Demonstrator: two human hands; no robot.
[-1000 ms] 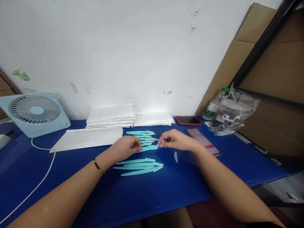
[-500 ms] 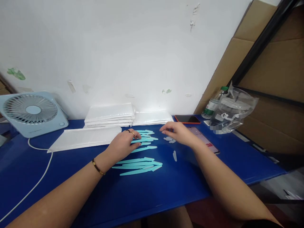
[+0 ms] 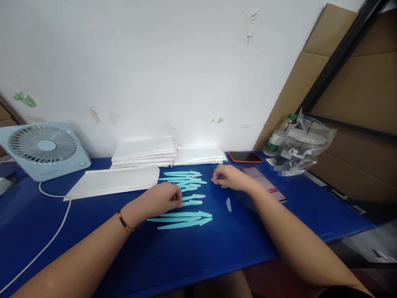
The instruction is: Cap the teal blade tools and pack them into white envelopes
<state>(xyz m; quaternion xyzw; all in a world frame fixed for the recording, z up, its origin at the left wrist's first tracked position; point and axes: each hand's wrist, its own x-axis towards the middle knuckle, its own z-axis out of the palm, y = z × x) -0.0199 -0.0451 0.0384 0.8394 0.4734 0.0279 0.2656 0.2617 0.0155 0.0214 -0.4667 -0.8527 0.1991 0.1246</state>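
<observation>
My left grip point(image 3: 161, 200) is pinched closed on a teal razor point(image 3: 192, 203), between the upper razors point(image 3: 182, 173) and lower razors point(image 3: 182, 226) on the counter point(image 3: 235, 244). My right grip point(image 3: 231, 177) curls nearly closed over small translucent pieces point(image 3: 223, 186); whether it has one, I cannot tell. They look thin, so a skewed pinch could flick one away. If the razor twists, its far end might nick me.

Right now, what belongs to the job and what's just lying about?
In the job, probably:
turquoise tools, one at the left hand
small translucent pieces, by the right hand
perhaps white packets

Lying about, probably:
fan
red-edged phone
lit phone
bottle
bagged container
</observation>
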